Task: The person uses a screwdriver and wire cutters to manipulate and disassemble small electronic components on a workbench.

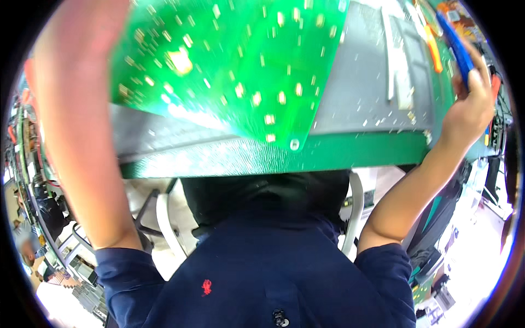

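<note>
Although motion blur softens it, the green circuit board (235, 60) is easy to place: top centre, over the gray mat (372, 82), one corner pointing at the wearer and overlapping the bench's front edge in view. Can't tell if it touches the mat or is held clear. Small pale rectangular parts all over its face, strong glare along the lower left edge. Left forearm (82, 136) runs up beside the board and leaves at the top; left hand is out of frame, so can't tell whether its fingers are apart or together. Right hand (473, 106) is off at upper right, well apart from the board, fingers clamped on a slim blue hand tool (457, 46). Just left of that: an orange-handled tool (433, 50). White strip (389, 54) lies on the mat, pale scraps (377, 121) scattered near it. Under all this, green bench top (350, 151). Nearest the camera: navy shirt (246, 262), light chair armrests (167, 218) either side.
</note>
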`<state>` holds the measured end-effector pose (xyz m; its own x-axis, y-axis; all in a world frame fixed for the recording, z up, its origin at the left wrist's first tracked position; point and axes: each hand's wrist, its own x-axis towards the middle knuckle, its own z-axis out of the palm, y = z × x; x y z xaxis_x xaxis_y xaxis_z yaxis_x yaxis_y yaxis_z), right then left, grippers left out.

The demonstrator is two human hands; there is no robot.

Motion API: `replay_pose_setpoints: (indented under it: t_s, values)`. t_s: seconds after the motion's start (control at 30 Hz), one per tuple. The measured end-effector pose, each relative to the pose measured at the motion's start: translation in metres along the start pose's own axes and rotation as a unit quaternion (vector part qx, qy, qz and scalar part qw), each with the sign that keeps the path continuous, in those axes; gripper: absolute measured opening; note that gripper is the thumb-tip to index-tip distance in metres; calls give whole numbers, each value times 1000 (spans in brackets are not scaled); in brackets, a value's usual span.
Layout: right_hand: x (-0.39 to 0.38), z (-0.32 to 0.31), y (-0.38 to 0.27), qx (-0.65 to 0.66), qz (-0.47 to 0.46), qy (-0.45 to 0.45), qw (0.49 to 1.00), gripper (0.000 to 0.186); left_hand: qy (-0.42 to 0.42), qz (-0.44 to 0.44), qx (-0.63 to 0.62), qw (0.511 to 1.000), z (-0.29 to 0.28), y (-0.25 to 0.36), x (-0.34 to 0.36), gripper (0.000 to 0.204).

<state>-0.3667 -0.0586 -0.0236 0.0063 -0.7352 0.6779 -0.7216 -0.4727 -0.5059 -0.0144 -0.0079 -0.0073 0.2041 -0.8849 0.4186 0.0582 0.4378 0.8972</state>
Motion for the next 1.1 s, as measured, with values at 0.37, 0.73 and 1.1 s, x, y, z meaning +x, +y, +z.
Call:
replay_pose_setpoints:
  t_s: [0.37, 0.73, 1.1]
  values:
    - [-16, 7, -8, 30, -92, -158, 983, 31, -108, 83, 252, 958, 12, 2, -22, 38]
    - [-12, 7, -18, 22, -31, -187, 982, 30, -213, 86, 234, 945, 17, 14, -23, 50]
    - [-11, 7, -18, 16, -25, -231, 972, 52, -206, 110, 258, 937, 17, 13, -24, 49]
